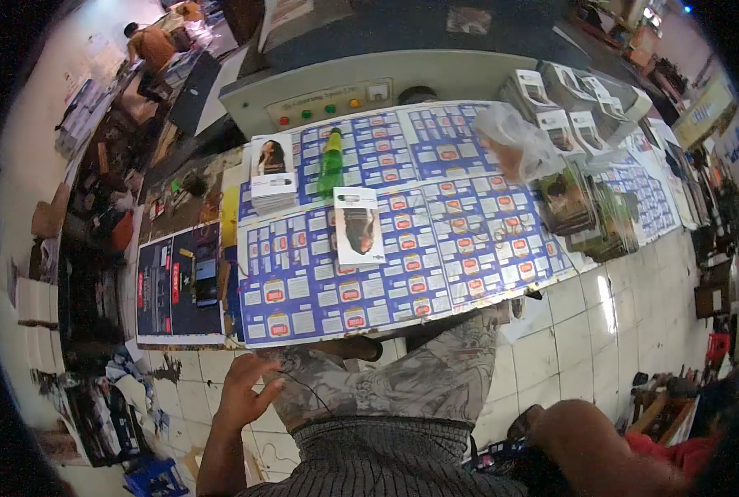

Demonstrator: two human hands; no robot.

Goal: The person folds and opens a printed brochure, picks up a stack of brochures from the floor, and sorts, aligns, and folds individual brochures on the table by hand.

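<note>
My left hand (249,388) is low at the left, beside my patterned trousers and just below the table's front edge. Its thumb and fingers are apart, and a thin dark cable runs close by them across my lap. My right hand does not show. On the blue printed sheets (402,286) covering the table lies a white card or booklet (358,228) with a picture of dark hair. Behind it to the left is a stack of similar cards (272,178), next to a green bottle (331,166) with a yellow top.
Crumpled clear plastic (518,145) and wrapped printed stacks (593,203) occupy the table's right side, with more card piles (564,124) behind. A phone (207,280) rests at left. Another person's limb (584,435) is at lower right; a person (150,48) bends far left.
</note>
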